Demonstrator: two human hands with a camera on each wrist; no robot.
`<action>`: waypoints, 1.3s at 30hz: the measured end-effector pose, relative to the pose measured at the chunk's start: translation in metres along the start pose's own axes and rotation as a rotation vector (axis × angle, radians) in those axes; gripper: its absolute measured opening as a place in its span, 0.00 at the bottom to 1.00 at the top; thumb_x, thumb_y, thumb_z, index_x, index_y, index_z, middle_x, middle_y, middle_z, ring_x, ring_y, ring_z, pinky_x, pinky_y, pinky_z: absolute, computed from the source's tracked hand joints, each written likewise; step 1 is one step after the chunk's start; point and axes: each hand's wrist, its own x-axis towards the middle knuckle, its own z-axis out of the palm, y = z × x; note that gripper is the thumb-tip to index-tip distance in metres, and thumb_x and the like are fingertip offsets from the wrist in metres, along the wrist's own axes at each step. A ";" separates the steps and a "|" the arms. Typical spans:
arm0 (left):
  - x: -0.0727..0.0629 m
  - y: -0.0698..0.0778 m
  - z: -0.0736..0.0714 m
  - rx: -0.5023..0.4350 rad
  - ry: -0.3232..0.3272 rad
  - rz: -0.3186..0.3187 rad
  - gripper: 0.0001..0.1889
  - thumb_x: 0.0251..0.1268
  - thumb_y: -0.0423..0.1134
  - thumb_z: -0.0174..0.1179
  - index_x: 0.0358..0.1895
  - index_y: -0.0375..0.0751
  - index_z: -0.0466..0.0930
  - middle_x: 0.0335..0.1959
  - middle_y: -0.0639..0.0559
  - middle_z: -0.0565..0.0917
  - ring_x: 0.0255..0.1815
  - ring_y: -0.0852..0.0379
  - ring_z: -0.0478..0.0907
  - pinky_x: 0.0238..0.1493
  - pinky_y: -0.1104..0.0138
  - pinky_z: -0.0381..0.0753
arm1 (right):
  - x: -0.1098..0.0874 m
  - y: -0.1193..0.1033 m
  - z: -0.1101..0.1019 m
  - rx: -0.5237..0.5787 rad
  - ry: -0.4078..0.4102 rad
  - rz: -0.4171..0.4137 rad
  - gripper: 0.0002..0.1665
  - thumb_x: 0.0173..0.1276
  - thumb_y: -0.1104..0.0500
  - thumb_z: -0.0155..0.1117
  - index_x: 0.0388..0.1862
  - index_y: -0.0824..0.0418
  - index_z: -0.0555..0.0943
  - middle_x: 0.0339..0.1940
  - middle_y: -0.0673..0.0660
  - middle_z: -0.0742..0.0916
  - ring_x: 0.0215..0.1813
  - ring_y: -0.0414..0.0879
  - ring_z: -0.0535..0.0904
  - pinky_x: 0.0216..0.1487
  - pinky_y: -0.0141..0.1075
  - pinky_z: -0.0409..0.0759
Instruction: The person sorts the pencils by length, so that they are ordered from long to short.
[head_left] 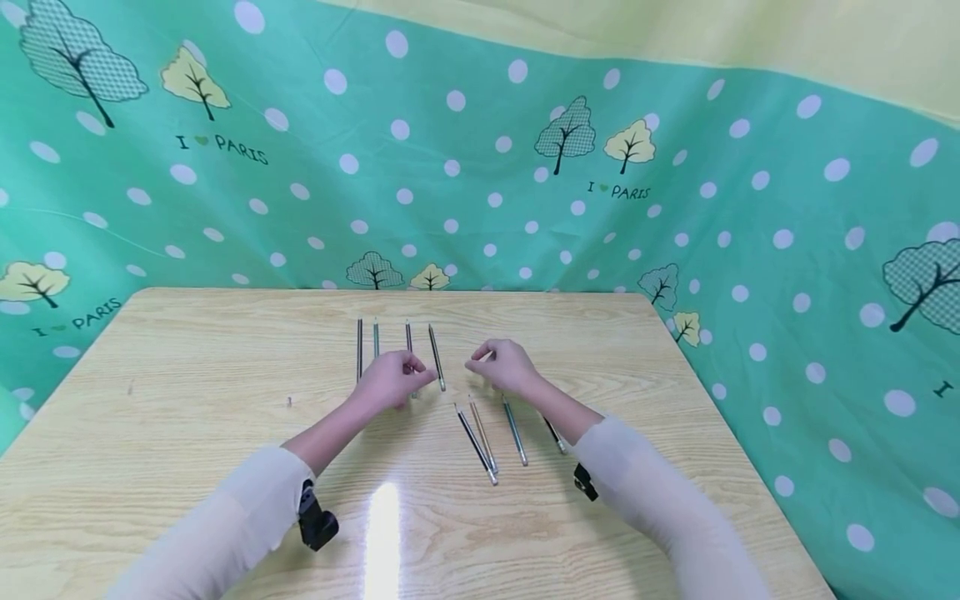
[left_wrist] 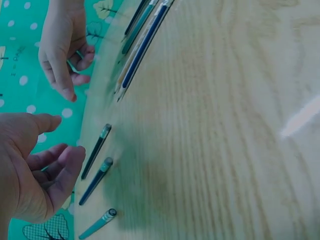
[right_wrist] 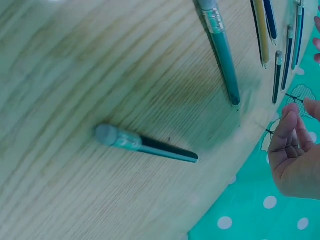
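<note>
My left hand (head_left: 390, 379) hovers over the near ends of several pencils at the back of the table, its fingers loosely bent around nothing. Among them are a dark pencil (head_left: 359, 346), a green pencil (head_left: 377, 337) and a black pencil (head_left: 437, 357) just right of the fingertips. My right hand (head_left: 508, 367) is raised beyond a second group, thumb and fingers apart and holding nothing. That group has a dark blue pencil (head_left: 475, 442) beside a yellow pencil (head_left: 482, 429), a teal pencil (right_wrist: 226, 65) and a black pencil (right_wrist: 167, 149) partly hidden by the forearm in the head view.
The pencils lie on a wood-grain table (head_left: 210, 367). A green dotted cloth (head_left: 450, 200) with tree prints hangs behind it and along the right side. A tiny pinkish speck (head_left: 289, 402) is left of the left hand, and light glares off the front.
</note>
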 end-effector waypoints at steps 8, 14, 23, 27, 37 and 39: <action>-0.012 -0.001 0.011 0.009 -0.038 0.010 0.17 0.59 0.52 0.62 0.39 0.41 0.78 0.26 0.47 0.82 0.13 0.57 0.72 0.16 0.68 0.72 | -0.007 0.008 0.000 -0.005 -0.027 -0.009 0.15 0.64 0.49 0.62 0.43 0.57 0.80 0.26 0.60 0.83 0.20 0.49 0.76 0.17 0.26 0.70; -0.018 -0.003 0.018 0.035 -0.034 0.006 0.16 0.58 0.52 0.63 0.38 0.42 0.79 0.24 0.52 0.80 0.12 0.58 0.70 0.15 0.67 0.72 | -0.011 0.014 0.005 -0.016 -0.049 -0.006 0.15 0.63 0.50 0.63 0.43 0.57 0.80 0.28 0.61 0.83 0.21 0.51 0.78 0.17 0.27 0.71; -0.021 0.000 0.025 0.105 -0.029 0.040 0.15 0.56 0.51 0.63 0.36 0.43 0.80 0.29 0.53 0.81 0.23 0.59 0.74 0.23 0.69 0.72 | -0.016 0.022 0.010 -0.017 -0.077 -0.020 0.14 0.63 0.51 0.64 0.42 0.58 0.80 0.25 0.57 0.83 0.18 0.45 0.76 0.16 0.26 0.69; -0.023 0.002 0.030 0.115 -0.038 0.059 0.14 0.56 0.51 0.64 0.36 0.43 0.81 0.28 0.54 0.81 0.22 0.59 0.74 0.22 0.69 0.72 | -0.018 0.026 0.012 -0.016 -0.088 -0.031 0.14 0.62 0.51 0.64 0.42 0.59 0.80 0.25 0.57 0.84 0.18 0.44 0.75 0.15 0.26 0.70; -0.026 0.000 0.041 0.185 -0.012 0.101 0.13 0.53 0.51 0.65 0.34 0.46 0.81 0.27 0.56 0.81 0.22 0.61 0.73 0.22 0.70 0.71 | -0.022 0.027 0.014 -0.022 -0.126 -0.025 0.15 0.63 0.51 0.64 0.43 0.58 0.80 0.26 0.55 0.84 0.18 0.43 0.74 0.17 0.26 0.73; -0.026 0.000 0.043 0.210 -0.005 0.107 0.13 0.53 0.51 0.65 0.33 0.46 0.81 0.27 0.56 0.81 0.23 0.61 0.73 0.22 0.70 0.71 | -0.023 0.027 0.014 -0.028 -0.128 -0.024 0.15 0.63 0.51 0.64 0.43 0.58 0.80 0.26 0.55 0.84 0.17 0.42 0.74 0.16 0.26 0.73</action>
